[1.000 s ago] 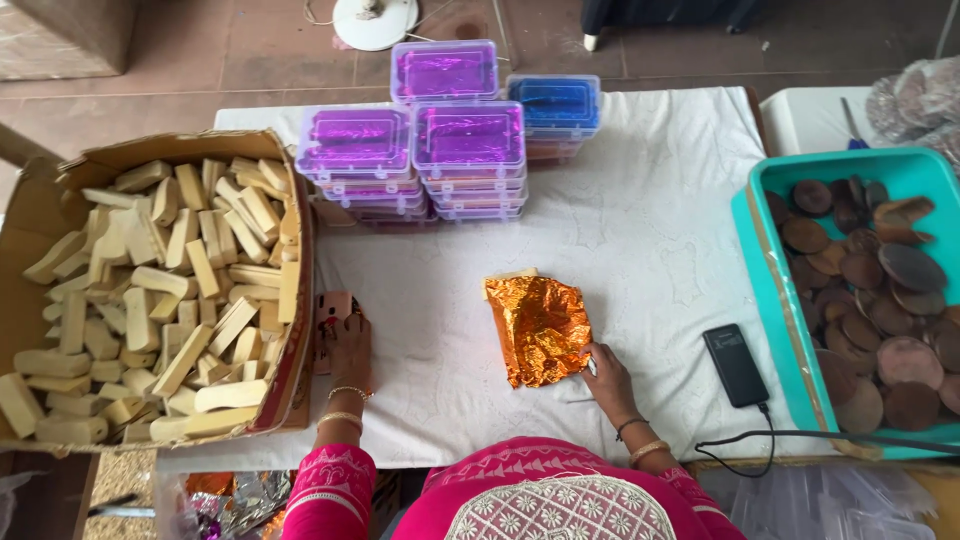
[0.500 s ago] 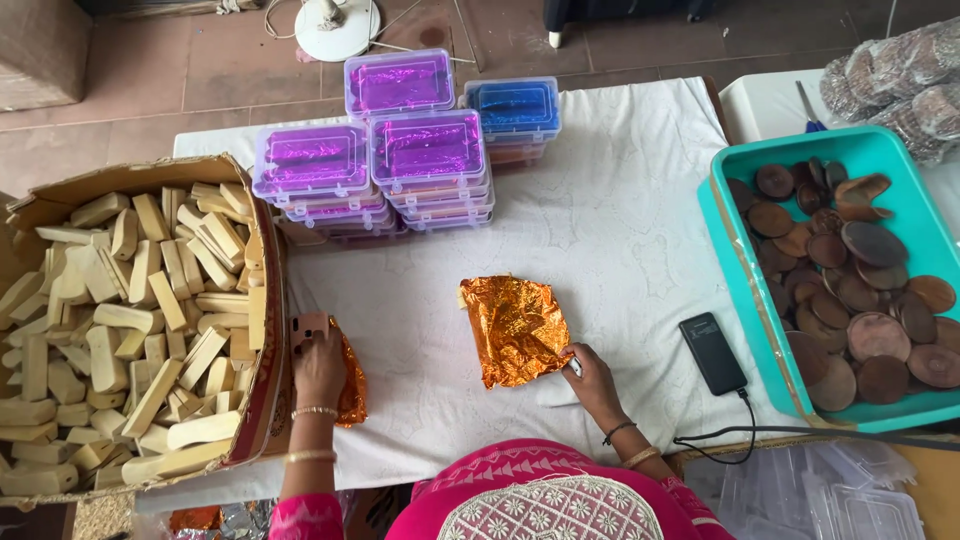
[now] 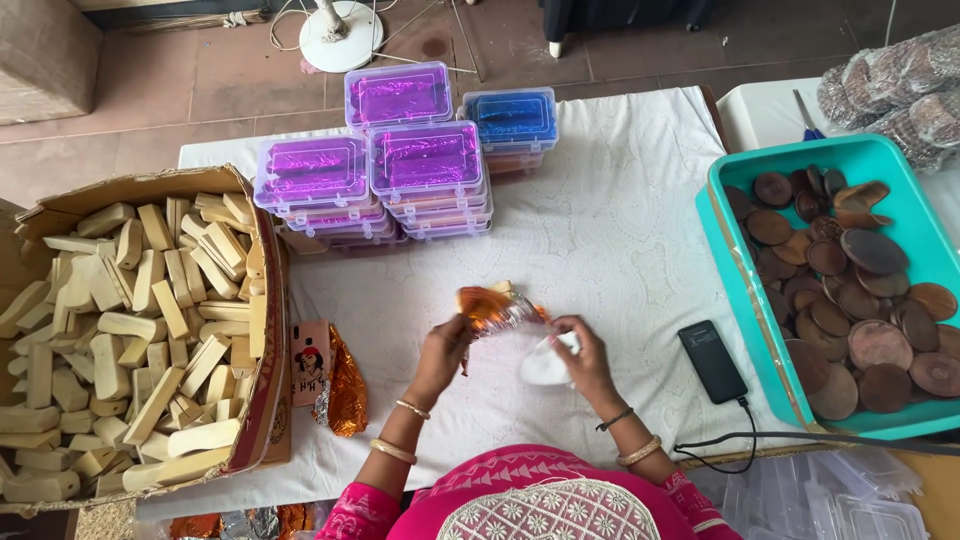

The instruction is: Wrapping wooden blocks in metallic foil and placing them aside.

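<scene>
Both of my hands are raised over the white tablecloth (image 3: 620, 220) in front of me, holding a crumpled orange foil wrap (image 3: 495, 305) with a pale wooden piece poking out of its top. My left hand (image 3: 442, 352) grips the foil's left end. My right hand (image 3: 580, 355) pinches its right end and also has a small white thing (image 3: 545, 365) under its fingers. A second bit of orange foil (image 3: 345, 385) and a pink phone (image 3: 310, 362) lie to the left, beside the cardboard box (image 3: 262, 420).
The cardboard box at left is full of pale wooden blocks (image 3: 130, 330). Stacks of clear plastic cases with purple and blue foil (image 3: 425, 160) stand at the back. A teal tray (image 3: 730, 260) of brown discs sits at right, with a black power bank (image 3: 712, 360) and cable beside it.
My left hand left the phone and foil by the box and came over to the orange wrap. Both hands lifted the wrap off the cloth and bunched it narrower.
</scene>
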